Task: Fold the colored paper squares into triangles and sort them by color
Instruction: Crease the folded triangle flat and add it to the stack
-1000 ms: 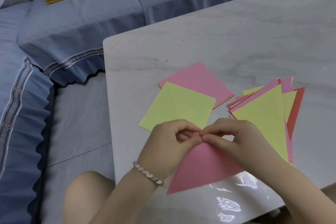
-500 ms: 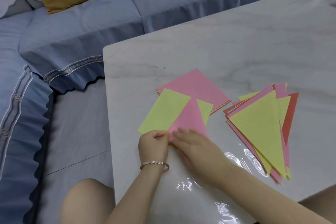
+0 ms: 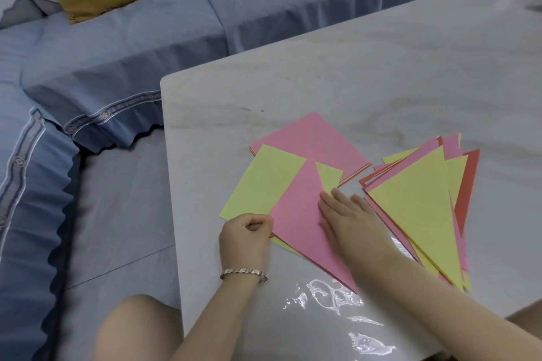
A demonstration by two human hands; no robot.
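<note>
Pink triangle (image 3: 296, 214), right hand (image 3: 349, 220) flat atop

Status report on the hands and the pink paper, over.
Left hand pinches pink triangle at its corner. Right hand flat, pressing it. Yellow square underneath; nothing blocking.

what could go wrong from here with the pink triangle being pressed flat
The pink triangle lies on the yellow square, so the right hand pressing it may crease or drag that sheet too. The left hand pinches only a corner, so the fold could slip. The folded pile mixes yellow, pink and red; adding to it may worsen sorting.
</note>
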